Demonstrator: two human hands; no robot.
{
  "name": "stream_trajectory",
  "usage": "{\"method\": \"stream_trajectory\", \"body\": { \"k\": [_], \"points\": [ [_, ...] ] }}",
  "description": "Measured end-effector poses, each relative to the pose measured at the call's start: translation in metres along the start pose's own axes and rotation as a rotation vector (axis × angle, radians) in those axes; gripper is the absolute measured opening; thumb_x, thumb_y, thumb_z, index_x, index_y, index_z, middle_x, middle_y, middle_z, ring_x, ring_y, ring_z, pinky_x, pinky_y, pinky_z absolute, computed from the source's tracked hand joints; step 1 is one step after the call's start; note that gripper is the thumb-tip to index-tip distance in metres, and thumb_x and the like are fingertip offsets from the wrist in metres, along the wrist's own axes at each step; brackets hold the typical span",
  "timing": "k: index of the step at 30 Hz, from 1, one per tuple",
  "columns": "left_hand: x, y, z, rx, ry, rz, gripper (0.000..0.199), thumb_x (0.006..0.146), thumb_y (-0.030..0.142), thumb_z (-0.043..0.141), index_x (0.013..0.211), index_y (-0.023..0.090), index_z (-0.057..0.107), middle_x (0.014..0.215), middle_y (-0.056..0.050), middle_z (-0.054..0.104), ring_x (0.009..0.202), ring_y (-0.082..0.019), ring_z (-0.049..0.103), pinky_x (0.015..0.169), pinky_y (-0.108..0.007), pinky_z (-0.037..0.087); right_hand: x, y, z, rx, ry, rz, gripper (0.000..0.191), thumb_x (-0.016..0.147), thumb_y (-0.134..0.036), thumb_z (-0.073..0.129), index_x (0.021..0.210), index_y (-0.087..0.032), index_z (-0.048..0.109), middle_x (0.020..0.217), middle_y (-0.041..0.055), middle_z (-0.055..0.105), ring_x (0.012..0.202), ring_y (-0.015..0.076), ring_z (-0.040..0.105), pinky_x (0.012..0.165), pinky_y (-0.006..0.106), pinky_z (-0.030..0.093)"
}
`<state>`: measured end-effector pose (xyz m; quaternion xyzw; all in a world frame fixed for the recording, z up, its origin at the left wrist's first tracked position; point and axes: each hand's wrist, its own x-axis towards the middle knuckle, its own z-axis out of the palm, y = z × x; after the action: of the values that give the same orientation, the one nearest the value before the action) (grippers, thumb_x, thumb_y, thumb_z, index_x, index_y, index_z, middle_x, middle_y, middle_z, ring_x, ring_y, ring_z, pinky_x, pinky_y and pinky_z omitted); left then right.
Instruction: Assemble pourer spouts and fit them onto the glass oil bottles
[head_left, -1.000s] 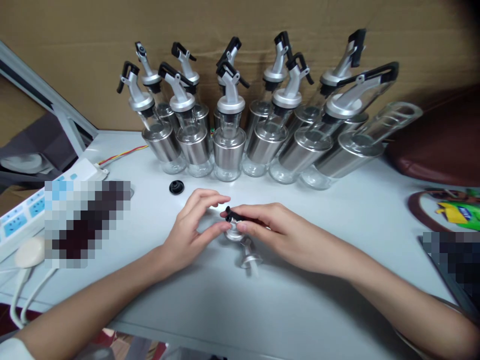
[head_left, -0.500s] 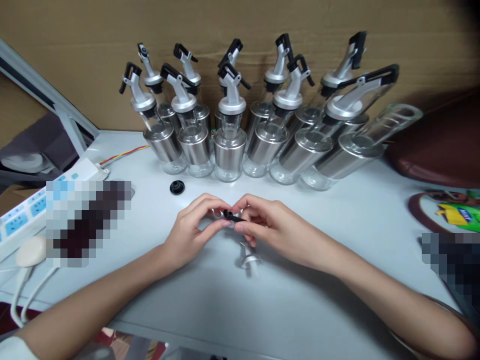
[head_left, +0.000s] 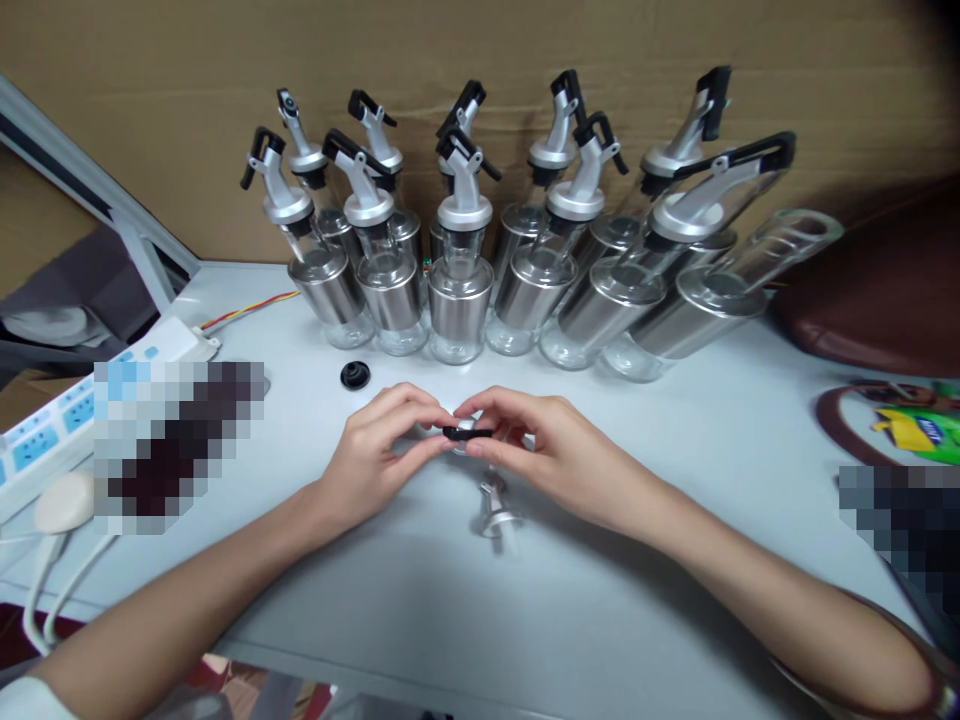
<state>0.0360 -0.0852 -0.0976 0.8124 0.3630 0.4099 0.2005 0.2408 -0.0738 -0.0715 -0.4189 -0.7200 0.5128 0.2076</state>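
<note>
A: What are the hands doing?

B: The left hand [head_left: 369, 450] pinches one end of a black lever [head_left: 467, 434] between thumb and fingers. The right hand [head_left: 559, 445] pinches the other end, its fingertips almost meeting the left's. So the lever sits right between them, roughly level.

A: Is anything with it?

B: A silvery part [head_left: 466, 424] shows just behind the lever, within the fingers. I can't tell whether the two are joined.

A: What's different from a second ago?

B: The left fingers were open beside the piece then, and the right had it alone. Now both hands grip it, and the lever has turned crosswise. I'd judge the handling has gone from one-handed carrying to careful two-handed work.

A: And nearer the body?

B: A silver spout [head_left: 501, 520], just below the right fingers on the table [head_left: 600, 640], touched by neither hand. It's blurred.

A: Beyond the hands?

B: A black stopper [head_left: 355, 375] lies just past the left hand. Farther out stand bottles with spouts [head_left: 460, 300]; ahead and to the right of the right hand, one bare-necked bottle [head_left: 720, 290] has none.

A: Out to the sides?

B: A power strip [head_left: 169, 345] well left of the left hand, and a green-and-yellow packet [head_left: 919, 430] well right of the right.
</note>
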Motion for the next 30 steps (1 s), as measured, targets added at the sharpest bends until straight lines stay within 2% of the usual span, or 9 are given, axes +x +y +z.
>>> {"method": "stream_trajectory", "body": {
  "k": [2, 6, 13, 18, 21, 24, 27, 30],
  "points": [
    [0.0009, 0.0, -0.0003, -0.006, 0.014, -0.023, 0.004, 0.085, 0.017, 0.065, 0.089, 0.017, 0.065, 0.08, -0.002, 0.063, 0.072, -0.012, 0.061, 0.065, -0.023, 0.051, -0.0001, -0.0004, -0.0003, -0.039, 0.057, -0.029, 0.02, 0.087, -0.028, 0.06, 0.104, -0.019, 0.059, 0.077, 0.0005, 0.065, 0.064, 0.0133, 0.056, 0.06, 0.024, 0.04],
    [0.0022, 0.0001, -0.0004, -0.005, 0.032, -0.063, 0.002, 0.084, 0.018, 0.066, 0.085, 0.017, 0.065, 0.076, -0.001, 0.064, 0.07, -0.012, 0.061, 0.064, -0.023, 0.051, -0.0003, 0.0009, 0.0, -0.147, 0.062, -0.102, 0.012, 0.091, -0.026, 0.053, 0.097, -0.018, 0.06, 0.068, 0.0, 0.065, 0.054, 0.012, 0.055, 0.056, 0.023, 0.039],
    [0.0018, -0.0009, 0.0007, 0.007, 0.03, -0.111, 0.005, 0.081, 0.017, 0.069, 0.083, 0.017, 0.064, 0.076, -0.001, 0.065, 0.071, -0.012, 0.061, 0.064, -0.022, 0.05, -0.0005, 0.0023, 0.0005, -0.309, 0.175, -0.252, 0.01, 0.091, -0.015, 0.054, 0.091, -0.015, 0.064, 0.072, 0.0017, 0.068, 0.056, 0.0114, 0.057, 0.054, 0.021, 0.04],
    [0.0012, -0.0016, 0.0005, 0.03, 0.033, -0.073, 0.005, 0.083, 0.018, 0.067, 0.083, 0.016, 0.063, 0.076, -0.001, 0.064, 0.071, -0.012, 0.06, 0.066, -0.023, 0.048, -0.0016, 0.0051, 0.003, -0.406, 0.213, -0.364, 0.007, 0.089, -0.014, 0.06, 0.091, -0.012, 0.066, 0.077, 0.0043, 0.068, 0.058, 0.0123, 0.058, 0.054, 0.022, 0.042],
    [0.0, -0.0012, 0.0011, 0.023, 0.034, -0.064, 0.006, 0.084, 0.02, 0.066, 0.081, 0.016, 0.062, 0.075, -0.001, 0.065, 0.07, -0.013, 0.061, 0.066, -0.024, 0.048, -0.0016, 0.0077, 0.0054, -0.455, 0.252, -0.464, 0.013, 0.093, -0.018, 0.055, 0.09, -0.011, 0.066, 0.076, 0.0061, 0.067, 0.058, 0.0135, 0.058, 0.053, 0.023, 0.042],
    [-0.0029, -0.0015, 0.0028, -0.045, 0.006, -0.13, 0.006, 0.084, 0.02, 0.066, 0.082, 0.017, 0.062, 0.075, -0.001, 0.068, 0.069, -0.013, 0.063, 0.064, -0.022, 0.05, -0.0018, 0.0079, 0.0069, -0.517, 0.28, -0.517, 0.024, 0.096, -0.019, 0.047, 0.087, -0.009, 0.067, 0.07, 0.0075, 0.065, 0.057, 0.0149, 0.057, 0.053, 0.025, 0.042],
    [-0.0051, -0.002, 0.0041, -0.124, -0.03, -0.22, 0.003, 0.085, 0.019, 0.064, 0.084, 0.017, 0.062, 0.077, -0.001, 0.071, 0.069, -0.013, 0.066, 0.062, -0.021, 0.051, -0.0029, 0.0059, 0.0069, -0.57, 0.264, -0.502, 0.029, 0.097, -0.018, 0.044, 0.083, -0.008, 0.067, 0.066, 0.0075, 0.063, 0.056, 0.0154, 0.057, 0.053, 0.025, 0.042],
    [-0.0051, -0.0019, 0.0042, -0.18, -0.037, -0.248, 0.003, 0.084, 0.019, 0.065, 0.084, 0.017, 0.063, 0.079, -0.002, 0.072, 0.07, -0.013, 0.067, 0.064, -0.021, 0.052, -0.0043, 0.0039, 0.0069, -0.609, 0.239, -0.481, 0.032, 0.098, -0.017, 0.041, 0.081, -0.009, 0.066, 0.066, 0.0071, 0.061, 0.056, 0.0153, 0.056, 0.054, 0.025, 0.042]
  ]
}}
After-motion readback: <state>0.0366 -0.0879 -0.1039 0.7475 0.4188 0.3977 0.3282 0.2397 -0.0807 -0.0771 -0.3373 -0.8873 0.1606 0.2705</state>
